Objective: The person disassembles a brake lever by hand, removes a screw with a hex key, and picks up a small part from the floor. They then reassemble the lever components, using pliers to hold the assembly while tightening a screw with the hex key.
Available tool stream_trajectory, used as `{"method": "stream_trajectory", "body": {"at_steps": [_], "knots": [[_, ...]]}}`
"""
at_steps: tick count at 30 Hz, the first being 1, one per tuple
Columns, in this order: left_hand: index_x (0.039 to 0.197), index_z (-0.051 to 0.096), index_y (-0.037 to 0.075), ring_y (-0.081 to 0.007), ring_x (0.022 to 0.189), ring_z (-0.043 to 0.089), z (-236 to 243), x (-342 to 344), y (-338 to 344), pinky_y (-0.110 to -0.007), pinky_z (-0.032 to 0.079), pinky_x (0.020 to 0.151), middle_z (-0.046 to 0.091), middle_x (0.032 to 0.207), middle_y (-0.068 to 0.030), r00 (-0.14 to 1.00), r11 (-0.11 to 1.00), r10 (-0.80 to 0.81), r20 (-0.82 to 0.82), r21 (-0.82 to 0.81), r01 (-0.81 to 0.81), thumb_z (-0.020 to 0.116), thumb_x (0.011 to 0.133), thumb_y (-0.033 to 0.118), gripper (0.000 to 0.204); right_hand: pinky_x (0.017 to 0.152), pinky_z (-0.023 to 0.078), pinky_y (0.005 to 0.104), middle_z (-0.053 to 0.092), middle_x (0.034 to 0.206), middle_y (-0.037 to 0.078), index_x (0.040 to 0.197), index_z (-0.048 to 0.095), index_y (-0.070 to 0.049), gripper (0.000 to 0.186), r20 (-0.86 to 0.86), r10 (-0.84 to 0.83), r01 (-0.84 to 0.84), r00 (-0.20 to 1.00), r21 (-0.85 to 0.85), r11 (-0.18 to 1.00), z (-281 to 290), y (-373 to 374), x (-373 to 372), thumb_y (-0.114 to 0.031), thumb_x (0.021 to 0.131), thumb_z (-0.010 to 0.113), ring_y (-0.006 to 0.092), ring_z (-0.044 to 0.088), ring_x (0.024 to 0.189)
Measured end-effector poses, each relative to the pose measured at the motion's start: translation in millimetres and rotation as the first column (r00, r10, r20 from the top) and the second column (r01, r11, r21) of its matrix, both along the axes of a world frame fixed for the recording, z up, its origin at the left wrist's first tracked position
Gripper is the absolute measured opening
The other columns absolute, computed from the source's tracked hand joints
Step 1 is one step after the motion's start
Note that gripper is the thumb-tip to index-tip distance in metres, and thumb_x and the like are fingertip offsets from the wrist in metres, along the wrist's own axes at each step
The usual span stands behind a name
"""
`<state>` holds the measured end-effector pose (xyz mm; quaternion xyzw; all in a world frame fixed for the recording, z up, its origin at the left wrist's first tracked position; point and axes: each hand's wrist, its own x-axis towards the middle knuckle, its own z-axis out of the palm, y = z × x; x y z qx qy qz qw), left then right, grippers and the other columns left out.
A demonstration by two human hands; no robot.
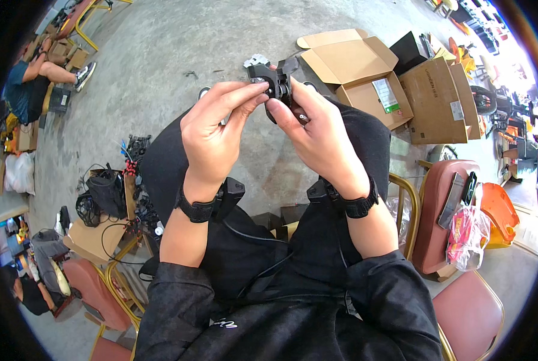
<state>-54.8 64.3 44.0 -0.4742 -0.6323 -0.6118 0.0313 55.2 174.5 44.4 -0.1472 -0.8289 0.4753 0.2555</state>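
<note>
Out in front of my knees, both hands meet at a small black mechanical part (280,84) with a jointed, clamp-like shape and a silvery piece at its upper left. My right hand (317,123) grips it from the right, thumb on the near side and fingers behind. My left hand (218,123) is closed in a pinch at its left side, fingertips touching it; whether a smaller piece sits between them is hidden. Each wrist wears a black strap with a box-shaped device, and a cable runs across my lap.
An opened cardboard box (356,66) lies on the floor ahead right, beside a standing carton (437,102). Right of me, a red-brown chair (443,240) holds a phone and plastic bag. Cables and a black bag (108,191) sit at left. Another person (31,84) sits far left.
</note>
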Motion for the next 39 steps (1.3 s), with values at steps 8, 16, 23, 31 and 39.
{"method": "stream_trajectory", "body": {"at_steps": [8, 16, 23, 31, 39], "knots": [[0.094, 0.066, -0.004, -0.015, 0.082, 0.064, -0.6, 6.0, 0.3, -0.024, 0.052, 0.072, 0.065, 0.091, -0.0099, 0.928, 0.998, -0.05, 0.37, 0.045, 0.036, 0.065, 0.078, -0.008, 0.017, 0.072, 0.049, 0.0364, 0.059, 0.098, 0.025, 0.116, 0.049, 0.012, 0.044, -0.045, 0.009, -0.008, 0.999, 0.031, 0.999, -3.3, -1.1, -0.9, -0.019, 0.088, 0.061, 0.0371, 0.061, 0.085], [0.093, 0.065, -0.005, -0.014, 0.08, 0.063, -2.3, 1.0, -1.4, -0.023, 0.051, 0.071, 0.065, 0.09, -0.0098, 0.936, 0.997, -0.078, 0.343, 0.028, 0.073, 0.063, 0.079, -0.009, 0.015, 0.074, 0.048, 0.0381, 0.057, 0.096, 0.024, 0.117, 0.048, 0.013, 0.045, -0.034, -0.015, 0.02, 0.999, 0.159, 0.987, -2.7, -3.3, -0.6, -0.016, 0.086, 0.063, 0.0375, 0.057, 0.087], [0.091, 0.066, -0.005, -0.0138, 0.078, 0.064, -3.0, 0.6, -0.5, -0.024, 0.051, 0.07, 0.066, 0.086, -0.0096, 0.977, 1.0, -0.023, 0.212, -0.004, 0.024, 0.062, 0.08, -0.009, 0.012, 0.074, 0.047, 0.0379, 0.056, 0.094, 0.022, 0.117, 0.047, 0.012, 0.046, -0.068, -0.045, 0.061, 0.997, 0.261, 0.963, -6.3, -3.9, -1.4, -0.015, 0.084, 0.064, 0.0361, 0.057, 0.085], [0.092, 0.065, -0.004, -0.0131, 0.078, 0.064, -5.6, 3.3, 1.0, -0.022, 0.049, 0.067, 0.067, 0.085, -0.0087, 0.965, 0.998, 0.046, 0.259, -0.054, -0.033, 0.061, 0.082, -0.005, 0.01, 0.072, 0.047, 0.0375, 0.056, 0.089, 0.02, 0.115, 0.049, 0.011, 0.044, -0.057, -0.065, 0.08, 0.996, 0.297, 0.952, -4.1, -4.5, -2.2, -0.014, 0.083, 0.065, 0.0341, 0.056, 0.082], [0.09, 0.066, -0.002, -0.0119, 0.076, 0.063, -6.5, 4.7, 1.7, -0.022, 0.047, 0.066, 0.067, 0.081, -0.0068, 0.964, 0.995, 0.072, 0.257, -0.084, -0.052, 0.064, 0.081, -0.002, 0.009, 0.071, 0.048, 0.0378, 0.057, 0.091, 0.022, 0.115, 0.049, 0.013, 0.043, -0.037, -0.074, 0.081, 0.997, 0.237, 0.968, -5.0, -4.9, -2.6, -0.015, 0.085, 0.063, 0.036, 0.058, 0.082]]}}
